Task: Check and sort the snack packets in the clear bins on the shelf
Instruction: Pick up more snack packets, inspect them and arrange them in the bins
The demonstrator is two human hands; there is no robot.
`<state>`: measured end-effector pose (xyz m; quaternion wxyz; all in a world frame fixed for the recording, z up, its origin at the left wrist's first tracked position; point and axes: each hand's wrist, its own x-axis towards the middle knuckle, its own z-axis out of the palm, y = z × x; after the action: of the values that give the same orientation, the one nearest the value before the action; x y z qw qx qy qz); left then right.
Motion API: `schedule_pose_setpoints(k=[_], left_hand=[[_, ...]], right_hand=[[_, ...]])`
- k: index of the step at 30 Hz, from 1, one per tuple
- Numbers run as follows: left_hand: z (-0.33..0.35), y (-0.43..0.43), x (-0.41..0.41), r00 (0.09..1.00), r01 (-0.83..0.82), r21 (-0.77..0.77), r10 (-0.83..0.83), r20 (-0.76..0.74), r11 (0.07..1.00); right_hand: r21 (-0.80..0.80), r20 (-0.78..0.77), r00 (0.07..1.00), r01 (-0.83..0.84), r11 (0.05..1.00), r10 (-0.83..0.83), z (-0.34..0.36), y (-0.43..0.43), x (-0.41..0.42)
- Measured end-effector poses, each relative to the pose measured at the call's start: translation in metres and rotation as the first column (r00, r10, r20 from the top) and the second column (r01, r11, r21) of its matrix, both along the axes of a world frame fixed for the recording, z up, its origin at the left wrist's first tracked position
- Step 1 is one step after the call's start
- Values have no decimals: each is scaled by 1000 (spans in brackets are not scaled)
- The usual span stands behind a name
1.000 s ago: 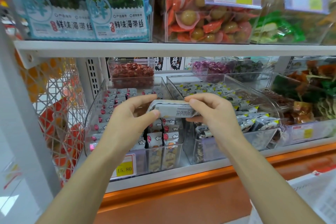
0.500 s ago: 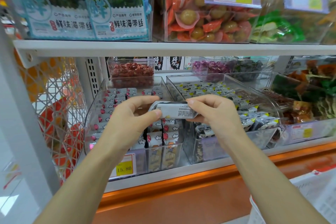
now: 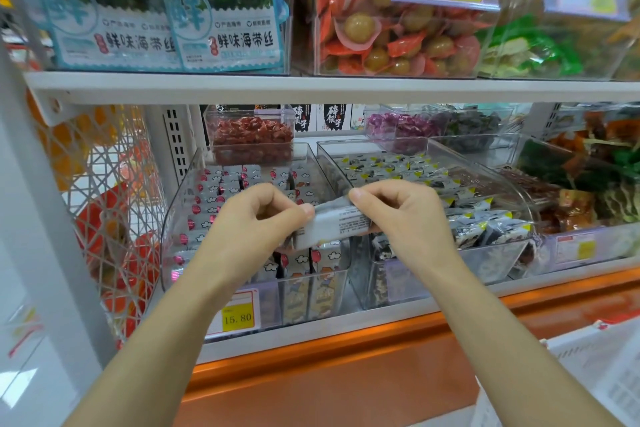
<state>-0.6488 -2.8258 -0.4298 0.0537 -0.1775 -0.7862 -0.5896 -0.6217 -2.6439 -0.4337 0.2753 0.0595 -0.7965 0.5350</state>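
Pinching one flat, crinkly packet (image 3: 334,224): left hand (image 3: 256,224), right hand (image 3: 405,218).

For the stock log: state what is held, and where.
One silver snack packet: left hand pinches its left end, right hand its right end.

A white shelf (image 3: 311,88) spans the view, an orange strip (image 3: 346,350) along the lower edge, a white mesh panel (image 3: 114,218) at left, evenly lit.
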Motion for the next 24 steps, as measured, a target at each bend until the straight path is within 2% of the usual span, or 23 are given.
schedule_pose_setpoints(k=[5,9,13,15,19,24], left_hand=[[3,-11,-3,1000,17,-75,-19,-24,997],[4,-12,-3,999,-10,-72,6,-50,997],[6,-7,1,997,79,-30,-79,25,996],[6,-7,2,993,115,-42,-114,35,992],[5,-11,0,997,82,-43,-82,1,996],[5,-7,1,996,64,-79,-69,-56,995]], right_hand=[[-15,41,998,-52,999,53,0,1,0],[-41,50,997,-64,997,66,-1,-1,-2],[-38,18,1000,-25,999,25,-1,-1,-2],[-55,63,996,-57,997,60,2,3,-2],[-47,226,956,-180,983,186,10,14,0],[-100,294,919,-245,964,264,12,25,-1]])
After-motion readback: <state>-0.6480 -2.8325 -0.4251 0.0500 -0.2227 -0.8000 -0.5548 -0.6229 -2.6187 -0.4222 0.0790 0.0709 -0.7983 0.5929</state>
